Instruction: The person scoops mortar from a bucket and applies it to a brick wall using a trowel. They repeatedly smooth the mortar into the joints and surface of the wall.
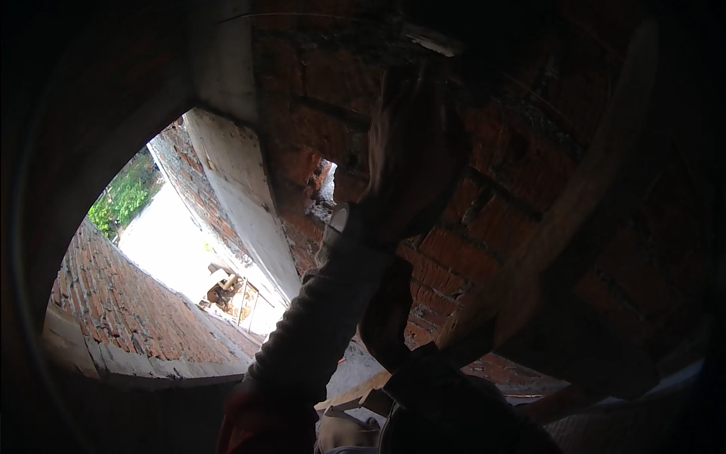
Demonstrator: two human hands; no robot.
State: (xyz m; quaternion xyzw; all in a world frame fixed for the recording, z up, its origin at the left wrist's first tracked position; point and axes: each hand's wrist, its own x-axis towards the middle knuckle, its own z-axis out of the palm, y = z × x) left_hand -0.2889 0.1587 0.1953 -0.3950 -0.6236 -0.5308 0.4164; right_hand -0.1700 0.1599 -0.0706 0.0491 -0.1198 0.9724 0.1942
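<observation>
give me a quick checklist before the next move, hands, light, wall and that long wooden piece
1. Left hand raised in front of the brick wall: ok.
2. Left hand's grip or contact with the wall: cannot tell, too dark.
3. Right hand holding anything: cannot tell, deep shadow.
4. Light on the work: not ok; both hands are dark, while the opening at left is glaring.
5. Wall unbroken: not ok; daylight shows through a small gap.
6. Long wooden piece secured: cannot tell.
</observation>
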